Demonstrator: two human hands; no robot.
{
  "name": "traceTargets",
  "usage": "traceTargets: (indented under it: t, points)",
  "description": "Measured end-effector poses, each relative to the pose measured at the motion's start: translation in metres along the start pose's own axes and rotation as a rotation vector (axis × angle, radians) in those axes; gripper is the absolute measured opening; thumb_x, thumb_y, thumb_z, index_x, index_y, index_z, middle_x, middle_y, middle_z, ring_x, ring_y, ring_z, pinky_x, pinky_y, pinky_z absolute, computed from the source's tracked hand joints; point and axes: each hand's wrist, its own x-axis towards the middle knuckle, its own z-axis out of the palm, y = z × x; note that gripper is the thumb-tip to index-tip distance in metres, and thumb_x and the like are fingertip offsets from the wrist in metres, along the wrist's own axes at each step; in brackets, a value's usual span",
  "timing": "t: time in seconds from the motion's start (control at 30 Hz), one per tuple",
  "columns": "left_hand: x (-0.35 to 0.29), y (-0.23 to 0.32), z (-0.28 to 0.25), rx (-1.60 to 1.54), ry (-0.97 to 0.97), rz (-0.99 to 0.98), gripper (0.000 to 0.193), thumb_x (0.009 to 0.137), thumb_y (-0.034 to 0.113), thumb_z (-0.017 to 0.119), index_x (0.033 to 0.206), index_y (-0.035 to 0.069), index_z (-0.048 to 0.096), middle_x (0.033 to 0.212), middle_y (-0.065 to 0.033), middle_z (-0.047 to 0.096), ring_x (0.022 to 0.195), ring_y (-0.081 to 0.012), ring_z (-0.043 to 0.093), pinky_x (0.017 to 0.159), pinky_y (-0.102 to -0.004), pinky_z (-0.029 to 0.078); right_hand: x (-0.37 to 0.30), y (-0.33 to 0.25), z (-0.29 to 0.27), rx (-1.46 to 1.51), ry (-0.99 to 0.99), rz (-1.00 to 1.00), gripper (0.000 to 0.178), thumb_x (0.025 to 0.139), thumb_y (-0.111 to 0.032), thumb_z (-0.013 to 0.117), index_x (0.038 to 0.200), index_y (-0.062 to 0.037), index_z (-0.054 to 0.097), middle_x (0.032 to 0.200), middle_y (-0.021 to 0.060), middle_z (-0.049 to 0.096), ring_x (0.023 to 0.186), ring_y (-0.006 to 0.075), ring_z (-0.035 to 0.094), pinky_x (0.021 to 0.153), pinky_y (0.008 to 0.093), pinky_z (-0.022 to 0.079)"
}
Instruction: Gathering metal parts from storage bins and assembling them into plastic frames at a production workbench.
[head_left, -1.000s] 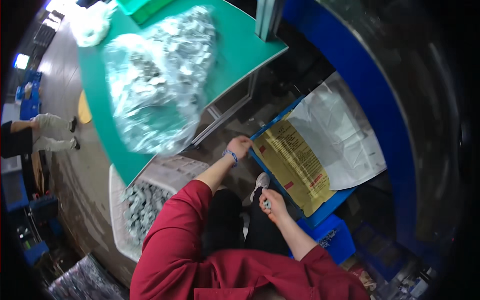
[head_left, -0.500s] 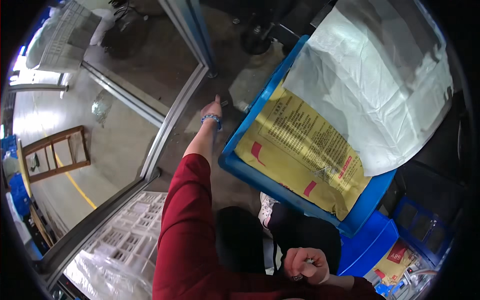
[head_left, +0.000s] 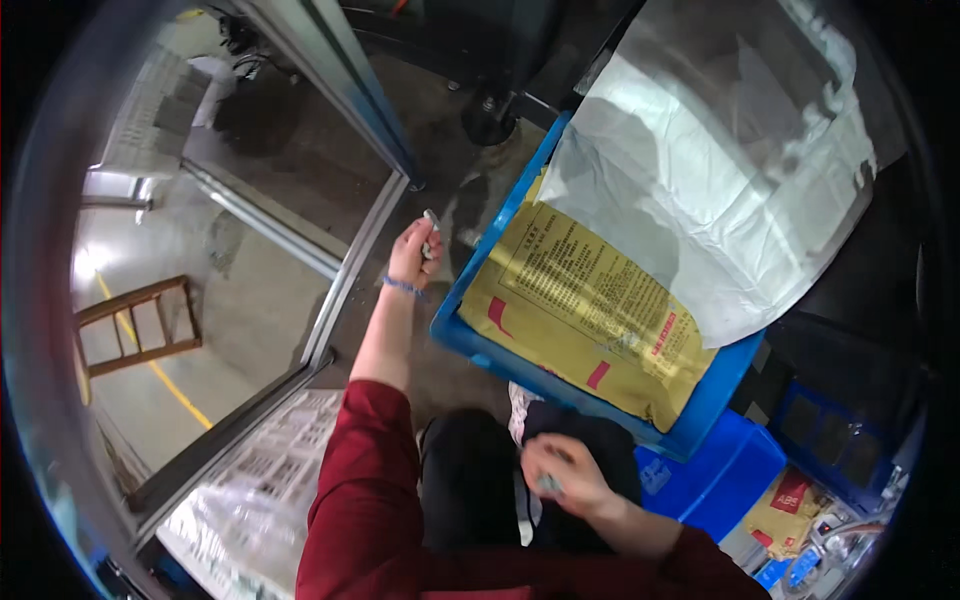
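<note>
My left hand (head_left: 415, 252), with a blue beaded bracelet on the wrist, reaches out low over the floor between the metal frame and the blue bin. Its fingers are curled round small whitish pieces (head_left: 430, 218), whose exact kind is too small to make out. In front of my knees my right hand (head_left: 565, 470) is closed, and a small pale piece (head_left: 548, 484) shows between its fingers. The blue bin (head_left: 478, 357) stands to the right of my left hand, apart from it. A yellow printed sack (head_left: 580, 300) and a white sheet (head_left: 700, 180) lie over the bin.
An aluminium frame (head_left: 345, 265) runs along my left side. White plastic crates (head_left: 265, 465) under clear film stand at the lower left, beyond a dark rail. A blue box (head_left: 715, 475) and another yellow sack (head_left: 785, 510) are at the lower right. A wooden frame (head_left: 140, 325) stands farther left.
My left hand has drawn back slightly nearer and turned, so the whitish pieces now show. My right hand has moved left and up, away from my body. The view has shifted a little.
</note>
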Motion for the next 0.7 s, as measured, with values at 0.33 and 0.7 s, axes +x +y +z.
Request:
traceTargets:
  t: [0.33, 0.7]
  points:
    - [-0.481, 0.233, 0.344, -0.659, -0.641, -0.283, 0.023, 0.084, 0.022, 0.063, 0.079, 0.008, 0.046, 0.053, -0.0012, 0.044, 0.033, -0.011, 0.038, 0.03, -0.0243, 0.03, -0.144, -0.017, 0.093, -0.419, 0.107, 0.025, 0.026, 0.085, -0.028, 0.064, 0.072, -0.0071, 0.057, 0.061, -0.0005, 0.054, 0.049, 0.0066, 0.049, 0.044, 0.0187, 0.035]
    - [-0.753, 0.316, 0.373, -0.44, -0.417, 0.205, 0.029, 0.085, 0.025, 0.065, 0.097, 0.005, 0.048, 0.076, -0.0034, 0.054, 0.058, -0.0084, 0.049, 0.043, -0.02, 0.036, -0.251, -0.082, 0.226, -0.867, -0.088, -0.012, 0.024, 0.087, -0.026, 0.063, 0.07, -0.0107, 0.054, 0.059, -0.0012, 0.054, 0.046, 0.0065, 0.049, 0.037, 0.0193, 0.03]
